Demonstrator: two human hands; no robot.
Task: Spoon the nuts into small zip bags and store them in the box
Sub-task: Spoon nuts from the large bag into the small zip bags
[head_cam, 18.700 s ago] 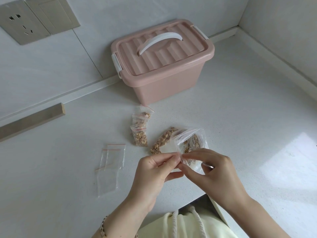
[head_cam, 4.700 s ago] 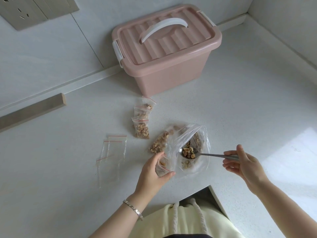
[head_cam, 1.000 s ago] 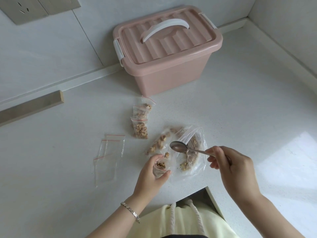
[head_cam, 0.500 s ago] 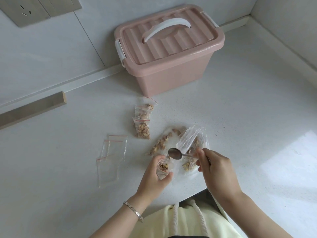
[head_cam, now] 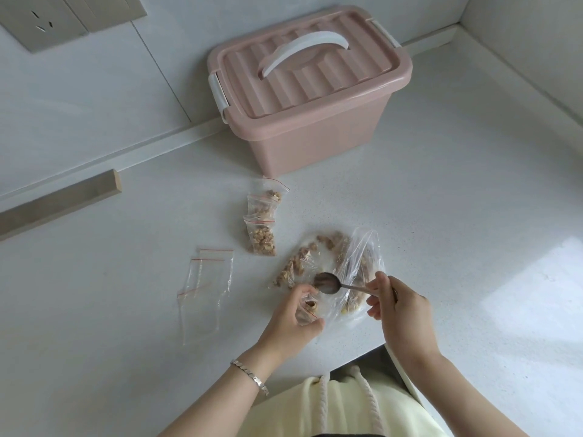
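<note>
A home kitchen corner is suggested by a speckled white stone countertop [head_cam: 441,190], pale wall panels, a grey wall socket plate [head_cam: 41,17] and a lidded pink plastic storage box [head_cam: 309,99].

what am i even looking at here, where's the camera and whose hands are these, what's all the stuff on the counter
There is no machine here. A person wears one camera on the head, so the single picture looks forward and down at their own two bare hands.

The left hand holds a small zip bag open; a few nuts are already inside. The right hand holds a metal spoon by its handle, with the bowl just above that bag. The bowl looks nearly empty.

On the white counter lie a large clear bag of nuts, two small filled bags and some empty zip bags to the left. Behind them stands a pink storage box with its lid shut, where the filled bags should go.
</note>
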